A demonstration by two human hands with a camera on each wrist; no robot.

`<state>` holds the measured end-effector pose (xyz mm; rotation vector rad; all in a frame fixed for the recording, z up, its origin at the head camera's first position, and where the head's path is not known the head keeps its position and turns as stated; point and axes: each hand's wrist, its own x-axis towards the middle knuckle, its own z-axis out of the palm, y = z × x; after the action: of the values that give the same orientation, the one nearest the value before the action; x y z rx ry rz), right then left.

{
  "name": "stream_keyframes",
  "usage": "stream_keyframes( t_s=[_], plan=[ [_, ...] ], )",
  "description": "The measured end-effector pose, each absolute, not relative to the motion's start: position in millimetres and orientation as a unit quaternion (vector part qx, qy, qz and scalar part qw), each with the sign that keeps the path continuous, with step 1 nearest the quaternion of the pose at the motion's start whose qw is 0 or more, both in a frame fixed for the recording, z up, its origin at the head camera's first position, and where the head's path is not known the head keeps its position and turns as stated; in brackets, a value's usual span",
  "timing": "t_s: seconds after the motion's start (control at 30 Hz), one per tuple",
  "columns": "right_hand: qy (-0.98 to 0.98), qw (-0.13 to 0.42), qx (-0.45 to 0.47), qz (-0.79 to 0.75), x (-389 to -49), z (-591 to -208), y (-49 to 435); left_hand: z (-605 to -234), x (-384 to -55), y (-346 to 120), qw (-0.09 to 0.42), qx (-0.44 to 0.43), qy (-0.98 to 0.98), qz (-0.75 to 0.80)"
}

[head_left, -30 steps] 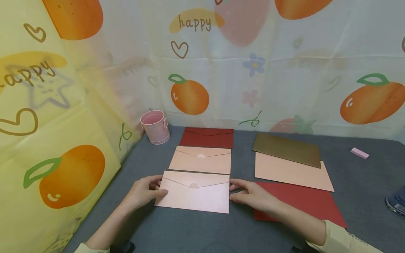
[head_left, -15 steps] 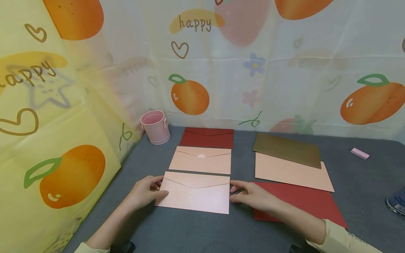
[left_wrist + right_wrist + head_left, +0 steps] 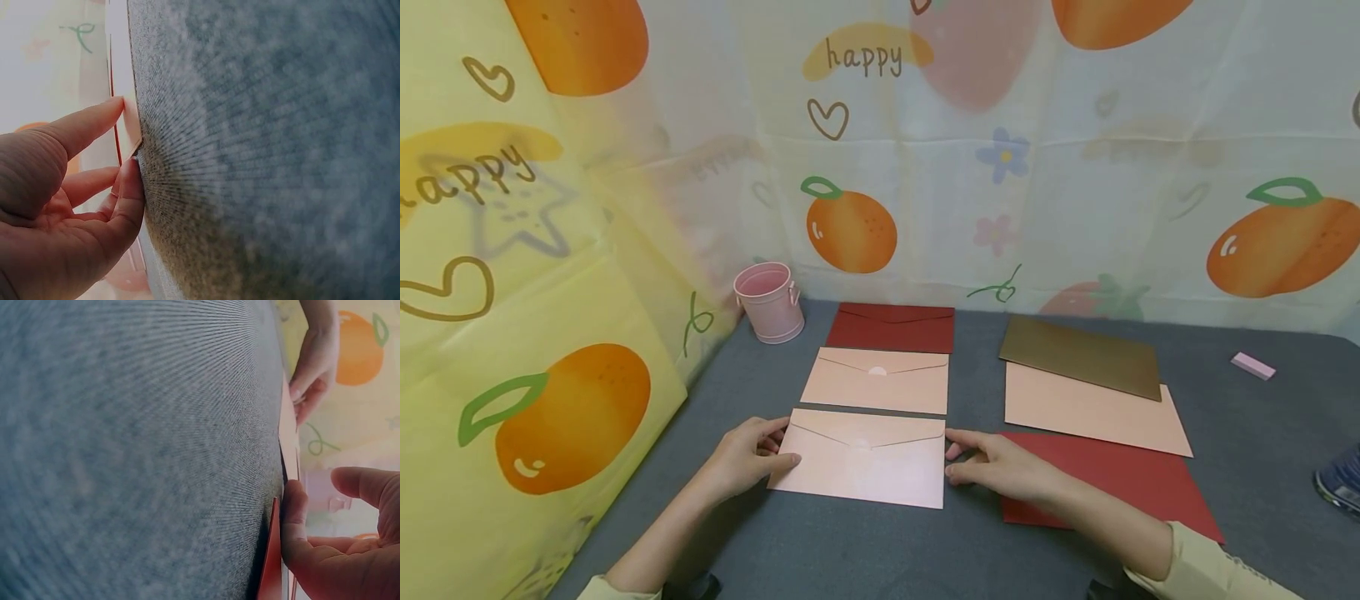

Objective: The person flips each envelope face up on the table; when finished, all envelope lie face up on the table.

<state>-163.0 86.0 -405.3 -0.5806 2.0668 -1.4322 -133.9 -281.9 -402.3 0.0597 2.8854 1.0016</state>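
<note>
A pale pink envelope [image 3: 868, 477] lies flap side up on the grey table, its flap edge and a faint half-round seal showing. At its left edge my left hand [image 3: 741, 458] pinches it, thumb on top and fingers at the side; the left wrist view shows the thumb [image 3: 103, 122] and fingertips on either side of the paper edge. My right hand [image 3: 1003, 467] has its fingertips at the envelope's right edge; in the right wrist view its fingers [image 3: 295, 515] stand apart. Beyond it lie a peach envelope [image 3: 846, 387] and a red envelope [image 3: 891, 329], in a column.
Right of them lie a brown-gold envelope [image 3: 1078, 354] overlapping a second peach envelope [image 3: 1075, 404], and a larger-looking red envelope [image 3: 1116, 475] under my right forearm. A pink bucket [image 3: 769, 304] stands back left. A small pink block [image 3: 1252, 365] and a dark blue object [image 3: 1339, 479] are at right.
Both hands keep their places around the pale pink envelope, which has barely shifted. Glare on its flap has grown, and the seal shows more faintly.
</note>
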Motion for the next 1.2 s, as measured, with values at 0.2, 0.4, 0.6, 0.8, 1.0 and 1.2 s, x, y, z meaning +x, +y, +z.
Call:
stream_keyframes(
  t_s=[0.2,0.4,0.6,0.8,1.0,1.2],
  plan=[
    [0.769,0.278,-0.215,-0.534,-162.4,-404.9,86.1,-404.2,-134.6,-284.5,0.049,0.024,0.942,0.331],
    [0.762,0.283,-0.212,-0.543,-162.7,-405.7,89.3,-404.7,-137.2,-284.7,0.051,0.025,0.939,0.338],
    [0.746,0.295,-0.209,-0.560,-162.7,-405.7,91.8,-403.5,-135.3,-285.8,0.044,0.036,0.937,0.344],
    [0.739,0.301,-0.201,-0.568,-162.3,-404.0,95.5,-399.3,-133.8,-283.4,0.025,0.044,0.940,0.336],
    [0.738,0.294,-0.193,-0.575,-162.1,-406.1,103.9,-397.5,-139.9,-269.1,-0.003,0.058,0.922,0.384],
    [0.728,0.287,-0.192,-0.592,-165.4,-403.7,116.5,-394.4,-151.4,-241.4,0.054,0.069,0.861,0.500]
  ],
)
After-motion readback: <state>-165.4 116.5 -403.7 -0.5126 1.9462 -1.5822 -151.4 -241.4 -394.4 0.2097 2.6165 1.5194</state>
